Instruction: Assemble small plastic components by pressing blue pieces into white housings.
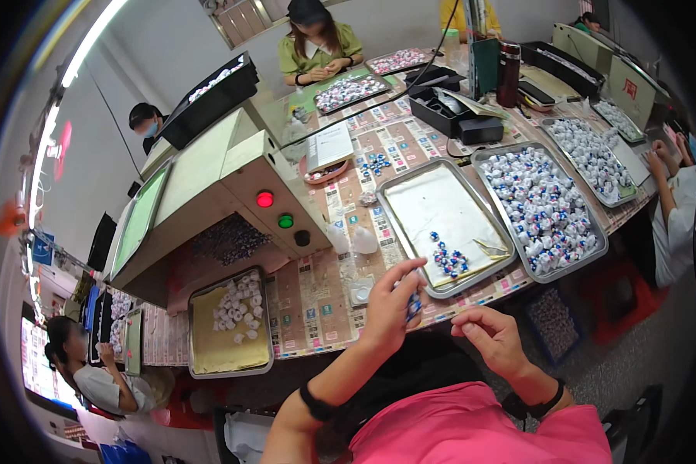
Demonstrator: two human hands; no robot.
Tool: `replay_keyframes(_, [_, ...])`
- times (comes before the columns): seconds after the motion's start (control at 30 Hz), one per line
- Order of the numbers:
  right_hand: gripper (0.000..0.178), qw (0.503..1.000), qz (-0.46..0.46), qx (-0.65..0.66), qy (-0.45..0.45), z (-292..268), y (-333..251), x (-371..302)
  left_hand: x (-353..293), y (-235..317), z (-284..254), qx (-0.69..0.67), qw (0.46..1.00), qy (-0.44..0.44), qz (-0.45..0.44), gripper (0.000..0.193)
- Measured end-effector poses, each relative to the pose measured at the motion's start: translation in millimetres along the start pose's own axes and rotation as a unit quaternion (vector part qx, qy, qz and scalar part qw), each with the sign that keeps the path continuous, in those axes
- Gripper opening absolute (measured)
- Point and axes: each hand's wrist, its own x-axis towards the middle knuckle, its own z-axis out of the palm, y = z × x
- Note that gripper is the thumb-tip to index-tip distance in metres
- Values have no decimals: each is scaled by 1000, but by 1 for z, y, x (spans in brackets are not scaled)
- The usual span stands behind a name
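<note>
My left hand (392,303) is raised at the table's near edge, its fingers half curled round small blue pieces (414,306) that show at the palm. To the right of it, my right hand (490,337) hangs above my lap with thumb and fingertips drawn together. Whatever sits between those fingertips is too small to make out. Just beyond both hands lies a metal tray (435,203) with a pale lining. A small heap of blue, white and red round pieces (450,261) rests at its near end, beside a thin yellowish tool (490,249).
A second tray (545,213), heaped with blue-and-white pieces, stands to the right. At left is a boxy machine (209,193) with red and green lights, and a tray of white pieces (238,305) below. Co-workers sit around the table; a dark flask (508,75) stands far back.
</note>
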Motion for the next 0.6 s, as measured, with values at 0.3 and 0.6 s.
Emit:
replay_keyframes(0.3, [15, 998, 13, 22, 64, -34, 4, -24, 108, -64, 22, 460, 808, 128, 346, 17])
replay_keyframes(0.6, [15, 996, -26, 15, 79, -52, 15, -6, 114, -69, 16, 594, 692, 83, 402, 14])
